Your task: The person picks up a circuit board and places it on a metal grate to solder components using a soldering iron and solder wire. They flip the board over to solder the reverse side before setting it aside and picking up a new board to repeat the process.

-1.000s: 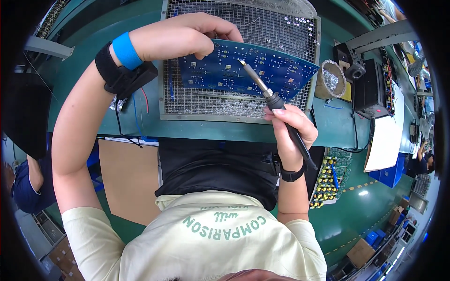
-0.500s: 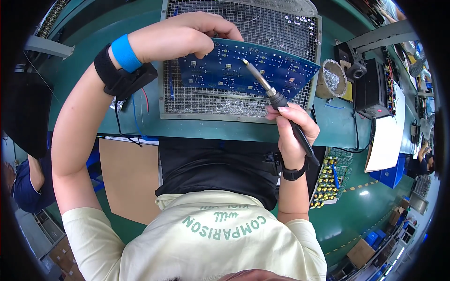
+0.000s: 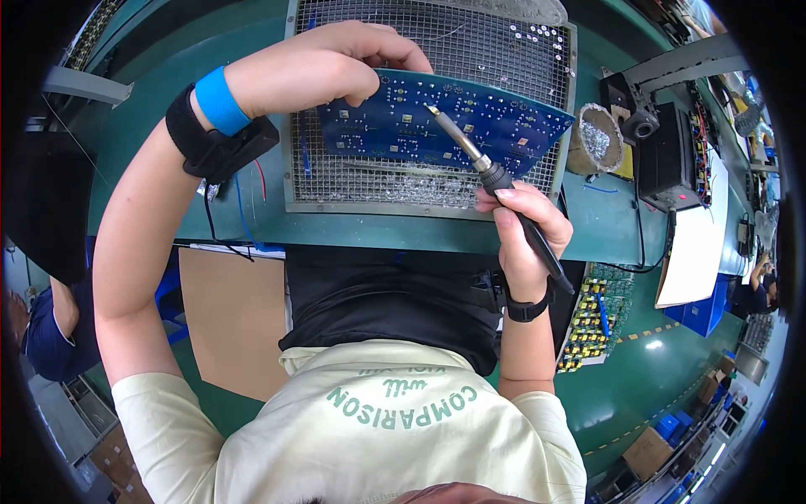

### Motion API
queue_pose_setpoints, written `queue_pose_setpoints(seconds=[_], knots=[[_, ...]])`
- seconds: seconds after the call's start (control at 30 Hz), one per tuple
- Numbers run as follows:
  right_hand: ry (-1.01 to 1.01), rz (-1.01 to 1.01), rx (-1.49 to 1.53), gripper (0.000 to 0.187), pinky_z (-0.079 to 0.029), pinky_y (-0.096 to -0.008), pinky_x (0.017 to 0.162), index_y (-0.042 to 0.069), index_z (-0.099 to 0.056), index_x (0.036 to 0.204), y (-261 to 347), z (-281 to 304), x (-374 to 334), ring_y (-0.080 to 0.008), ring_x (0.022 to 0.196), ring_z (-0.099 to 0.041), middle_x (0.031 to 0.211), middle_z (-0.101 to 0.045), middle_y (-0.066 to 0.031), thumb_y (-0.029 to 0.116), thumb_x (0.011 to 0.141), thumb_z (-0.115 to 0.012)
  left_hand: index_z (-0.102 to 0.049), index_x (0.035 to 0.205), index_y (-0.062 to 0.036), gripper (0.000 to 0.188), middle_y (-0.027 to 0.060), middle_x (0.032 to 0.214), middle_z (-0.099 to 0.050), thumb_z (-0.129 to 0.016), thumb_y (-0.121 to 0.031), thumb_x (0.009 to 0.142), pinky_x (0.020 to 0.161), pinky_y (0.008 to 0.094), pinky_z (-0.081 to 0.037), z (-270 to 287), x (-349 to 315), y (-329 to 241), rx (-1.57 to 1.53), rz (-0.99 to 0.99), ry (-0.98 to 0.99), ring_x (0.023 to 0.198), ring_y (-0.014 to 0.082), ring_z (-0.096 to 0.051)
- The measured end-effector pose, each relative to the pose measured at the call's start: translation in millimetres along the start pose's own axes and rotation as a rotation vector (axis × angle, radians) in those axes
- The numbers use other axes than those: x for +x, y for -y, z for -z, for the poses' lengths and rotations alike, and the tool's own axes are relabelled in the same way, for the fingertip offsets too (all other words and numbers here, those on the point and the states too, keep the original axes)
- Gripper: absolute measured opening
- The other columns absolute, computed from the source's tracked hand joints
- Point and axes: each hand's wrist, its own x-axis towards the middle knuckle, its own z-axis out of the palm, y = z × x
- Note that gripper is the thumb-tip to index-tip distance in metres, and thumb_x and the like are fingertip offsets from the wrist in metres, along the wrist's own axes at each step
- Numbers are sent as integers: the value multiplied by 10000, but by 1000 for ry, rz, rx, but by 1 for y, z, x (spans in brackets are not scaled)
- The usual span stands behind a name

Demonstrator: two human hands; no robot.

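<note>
While left hand (image 3: 346, 67) grips board (image 3: 406, 134), right hand (image 3: 519, 256) holding soldering iron (image 3: 495, 175)

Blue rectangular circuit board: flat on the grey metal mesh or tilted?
Tilted. Left hand pinches the far edge of the blue rectangular circuit board, thumb on its face, fingers behind.
</note>
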Motion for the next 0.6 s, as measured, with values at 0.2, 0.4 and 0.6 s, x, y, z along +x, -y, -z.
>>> queue_pose_setpoints(seconds=[0.2, 0.4, 0.6], knots=[[16, 4, 6, 227, -567, -332, 766, -12, -662, 1047, -1, 0, 1, -246, 815, -692, 957, -680, -213, -79, 839, -605, -620, 1104, 6, 521, 64, 1020, -554, -451, -110, 625, 925, 267, -416, 0, 1, 2, 10, -5, 5, 984, 185, -533], [13, 10, -8, 234, -560, -323, 772, -6, -662, 1040, -1, -1, 0, -240, 820, -694, 963, -685, -217, -93, 832, -602, -624, 1106, 6, 527, 63, 1015, -556, -455, -113, 620, 923, 267, -417, -1, 0, 3, 4, -5, -13, 981, 182, -534], [25, 45, -51, 239, -557, -320, 767, 3, -662, 1035, -2, -1, 1, -239, 823, -696, 964, -689, -223, -97, 826, -605, -625, 1105, 6, 526, 58, 1014, -561, -457, -118, 623, 909, 261, -419, -3, -2, -1, -27, -32, -19, 972, 177, -536]])
